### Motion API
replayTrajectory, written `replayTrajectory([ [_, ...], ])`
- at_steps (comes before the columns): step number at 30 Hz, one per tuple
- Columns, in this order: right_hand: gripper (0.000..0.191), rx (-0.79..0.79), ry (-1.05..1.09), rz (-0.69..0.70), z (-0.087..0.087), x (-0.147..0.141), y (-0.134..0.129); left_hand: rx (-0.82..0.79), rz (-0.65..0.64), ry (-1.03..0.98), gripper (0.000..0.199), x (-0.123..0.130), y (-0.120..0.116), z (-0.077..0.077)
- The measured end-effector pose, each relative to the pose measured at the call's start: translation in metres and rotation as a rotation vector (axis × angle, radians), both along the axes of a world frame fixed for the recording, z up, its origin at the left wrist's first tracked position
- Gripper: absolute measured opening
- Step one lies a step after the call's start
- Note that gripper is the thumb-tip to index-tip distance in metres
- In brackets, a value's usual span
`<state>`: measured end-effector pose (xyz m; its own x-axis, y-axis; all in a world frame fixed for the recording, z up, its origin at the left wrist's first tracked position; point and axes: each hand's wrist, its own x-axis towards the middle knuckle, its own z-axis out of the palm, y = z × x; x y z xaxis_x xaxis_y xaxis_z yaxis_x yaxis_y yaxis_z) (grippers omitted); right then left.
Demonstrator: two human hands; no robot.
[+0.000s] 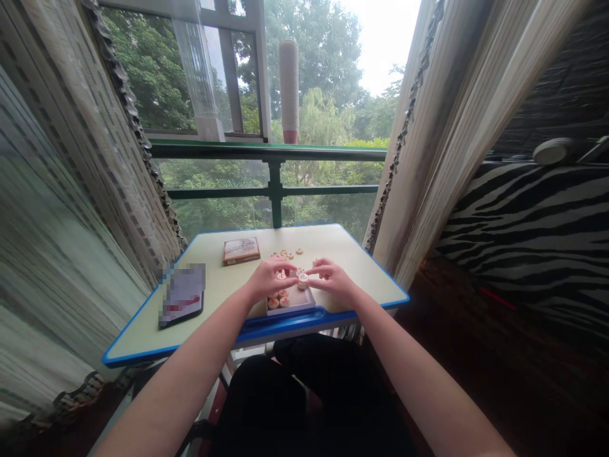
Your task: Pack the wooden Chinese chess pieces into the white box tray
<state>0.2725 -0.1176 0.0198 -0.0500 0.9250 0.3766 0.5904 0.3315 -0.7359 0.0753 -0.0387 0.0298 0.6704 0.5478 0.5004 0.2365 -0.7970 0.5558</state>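
Between my two hands a small stack of round white game pieces [303, 280] sits over the open tray [304, 300]. The fingertips of my left hand [270, 279] touch its left side, and those of my right hand [332, 277] touch its right side. Pieces with red characters [278, 300] lie in the tray's left part, partly under my left hand. Beyond my hands, several loose pieces [285, 254] lie on the table [228, 286], with a single piece [299, 251] just right of them.
A flat brown box with a printed lid [242, 249] lies at the table's back left. A phone [182, 297] rests near the left edge. Behind the table stands a green railing [276, 190], and curtains [438, 127] hang at both sides.
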Motion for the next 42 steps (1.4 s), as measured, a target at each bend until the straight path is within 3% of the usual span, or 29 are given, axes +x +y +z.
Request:
replayTrajectory([
  [9, 0.03, 0.015, 0.033, 0.002, -0.015, 0.001, -0.002, 0.047, -0.104, 0.097, 0.029, 0.005, -0.003, -0.006],
  [19, 0.023, 0.014, -0.029, 0.028, -0.015, 0.003, -0.005, 0.094, -0.075, 0.137, 0.014, 0.006, -0.003, -0.012],
  [27, 0.024, -0.006, -0.033, 0.03, -0.012, 0.003, -0.008, 0.113, -0.097, 0.132, 0.024, 0.006, -0.005, -0.01],
  [42, 0.017, -0.052, -0.064, 0.041, -0.011, 0.0, -0.009, 0.071, -0.121, 0.169, 0.018, 0.01, -0.006, -0.01],
])
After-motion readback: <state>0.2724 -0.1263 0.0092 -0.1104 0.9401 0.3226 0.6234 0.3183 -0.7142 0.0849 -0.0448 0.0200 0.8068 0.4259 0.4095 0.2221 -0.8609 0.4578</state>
